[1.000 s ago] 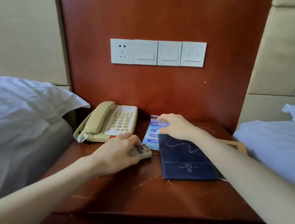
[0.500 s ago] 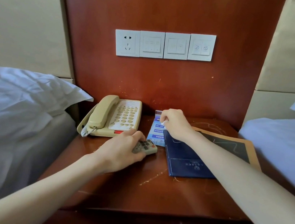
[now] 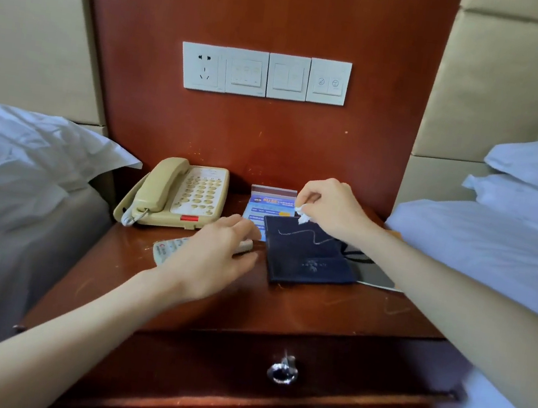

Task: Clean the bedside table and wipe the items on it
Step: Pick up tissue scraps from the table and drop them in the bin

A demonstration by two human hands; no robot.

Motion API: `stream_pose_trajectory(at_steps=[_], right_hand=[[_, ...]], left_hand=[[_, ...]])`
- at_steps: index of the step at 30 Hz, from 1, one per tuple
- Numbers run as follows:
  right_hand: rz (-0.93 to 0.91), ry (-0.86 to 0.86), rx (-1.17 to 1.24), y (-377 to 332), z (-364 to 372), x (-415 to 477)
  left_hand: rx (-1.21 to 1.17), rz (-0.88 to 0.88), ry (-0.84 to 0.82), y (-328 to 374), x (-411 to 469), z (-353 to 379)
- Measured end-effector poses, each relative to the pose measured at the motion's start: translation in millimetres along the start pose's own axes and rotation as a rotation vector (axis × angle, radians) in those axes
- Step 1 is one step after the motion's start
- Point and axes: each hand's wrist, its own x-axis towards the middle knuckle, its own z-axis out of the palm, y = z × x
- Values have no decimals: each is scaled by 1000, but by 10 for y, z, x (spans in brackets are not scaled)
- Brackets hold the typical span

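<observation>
Right hand (image 3: 332,209) pinches a white scrap (image 3: 302,216) above the dark folder (image 3: 308,257), likely clearing litter; left hand (image 3: 215,258), fingers relaxed together, covers the remote (image 3: 168,248), presumably steadying it.

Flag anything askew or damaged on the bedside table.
The top of the bedside table is scratched, with pale scuffs near its front right. The remote control lies diagonally under the left hand. The dark blue folder sits skewed, overlapping the blue leaflet and papers. The right hand pinches a white scrap.
</observation>
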Motion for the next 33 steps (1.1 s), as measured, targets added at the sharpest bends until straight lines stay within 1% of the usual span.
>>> stream_pose_trajectory(at_steps=[6, 10, 13, 17, 21, 28, 33], right_hand=[[3, -2, -18, 26, -251, -617], [71, 18, -34, 229, -403, -1148], [102, -17, -53, 421, -519, -1585], [192, -72, -79, 688, -598, -2053], [300, -219, -163, 974, -543, -2359], [399, -541, -278, 1315, -341, -2685], [464, -678, -286, 1440, -296, -2816]], left_hand=[[-140, 98, 14, 451, -109, 169], [-218, 154, -21, 826, -188, 322], [-292, 221, -46, 1110, -281, 423], [-294, 294, -112, 1355, -411, 635], [-308, 259, -218, 1441, -527, 931], [-309, 146, -401, 1321, -881, 1441], [-296, 104, -481, 1247, -1048, 1623]])
